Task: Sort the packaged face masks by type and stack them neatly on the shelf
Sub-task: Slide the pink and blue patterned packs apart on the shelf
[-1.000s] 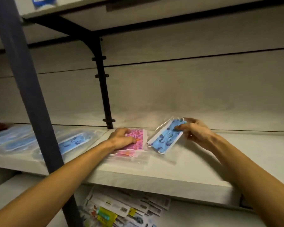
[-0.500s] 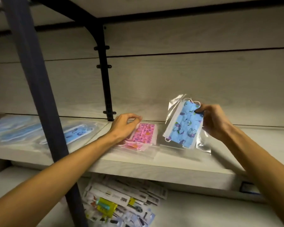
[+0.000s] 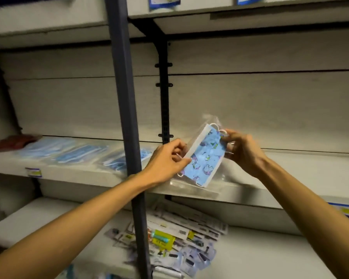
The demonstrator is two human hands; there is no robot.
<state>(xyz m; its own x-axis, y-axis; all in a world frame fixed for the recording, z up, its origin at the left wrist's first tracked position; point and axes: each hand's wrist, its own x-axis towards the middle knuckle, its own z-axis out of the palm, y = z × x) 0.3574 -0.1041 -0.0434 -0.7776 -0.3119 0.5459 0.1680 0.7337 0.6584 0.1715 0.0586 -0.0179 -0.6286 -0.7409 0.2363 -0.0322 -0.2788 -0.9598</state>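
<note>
While half a second ago only the right hand (image 3: 243, 152) held the blue patterned mask packet (image 3: 203, 158), both hands now have it: the right pinches its upper right edge between curled fingers and thumb, and the left hand (image 3: 167, 163), which had been resting on the pink packet, has come across to pinch the lower left edge. The packet hangs tilted in the air, clear of the middle shelf (image 3: 290, 178) and in front of its board (the clear wrapper sticks out past the mask at top and bottom). The pink packet seen earlier is out of sight, hidden behind the left hand or the blue mask; I cannot tell which. The view has swung left and up, so more plain blue mask packets (image 3: 75, 153) now show in a row on the shelf left of the dark post (image 3: 127, 117), with a reddish packet (image 3: 12, 140) at the far left. On the lower shelf (image 3: 270, 248) lies a loose heap of carded goods (image 3: 175, 236).
</note>
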